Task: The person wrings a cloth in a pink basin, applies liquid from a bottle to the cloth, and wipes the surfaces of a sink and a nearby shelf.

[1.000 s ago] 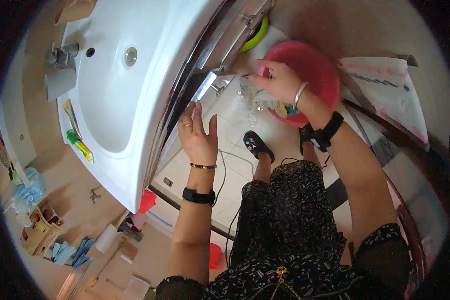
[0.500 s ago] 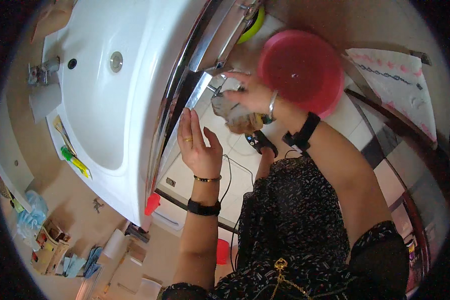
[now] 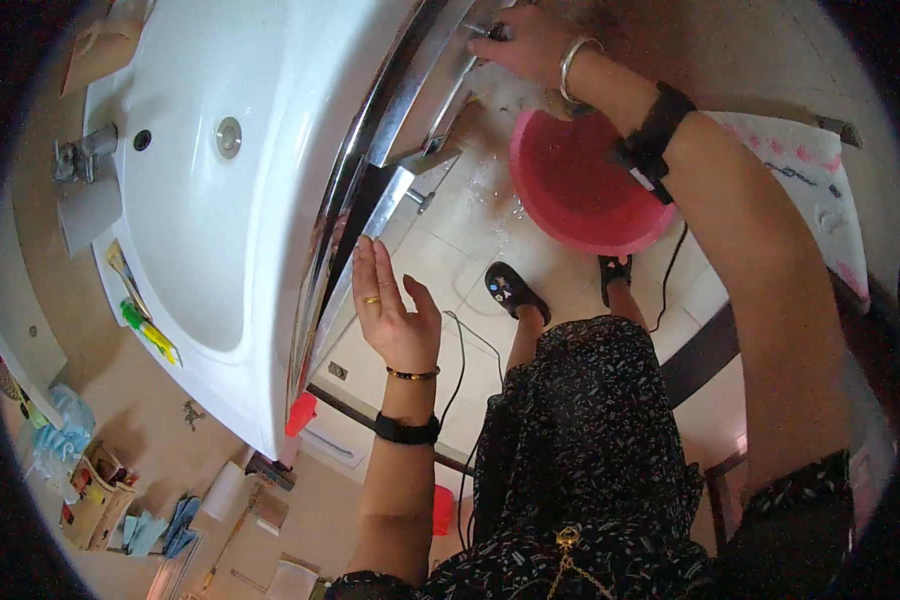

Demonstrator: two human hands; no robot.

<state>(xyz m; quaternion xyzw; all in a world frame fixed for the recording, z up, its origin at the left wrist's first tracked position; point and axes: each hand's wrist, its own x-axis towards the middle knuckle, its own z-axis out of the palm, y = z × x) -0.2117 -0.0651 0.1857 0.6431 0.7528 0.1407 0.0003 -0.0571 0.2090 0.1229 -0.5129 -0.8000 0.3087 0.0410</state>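
My left hand point(image 3: 395, 310) is open and flat, with a gold ring, a bangle and a black wristband. Its fingers rest against the chrome rail point(image 3: 370, 200) along the edge of the white sink point(image 3: 200, 200). My right hand point(image 3: 530, 45) is stretched far up to the top end of the rail, fingers curled, with a silver bangle and a black wristband on the arm. A pale, wet, crumpled thing point(image 3: 515, 92) shows just under its palm, above the red basin point(image 3: 580, 190) on the tiled floor. What the fingertips touch is too small to tell.
My feet in black sandals point(image 3: 515, 290) stand on white tiles beside the basin. A black cable point(image 3: 460, 350) runs along the floor. A white printed cloth point(image 3: 820, 190) lies at the right. The sink has a tap point(image 3: 80, 160); toothbrushes point(image 3: 145, 330) lie on its rim. Clutter sits lower left.
My right hand has risen from the basin to the top of the chrome rail, carrying the pale thing. My left hand has stayed open by the sink's edge. The view has tilted.
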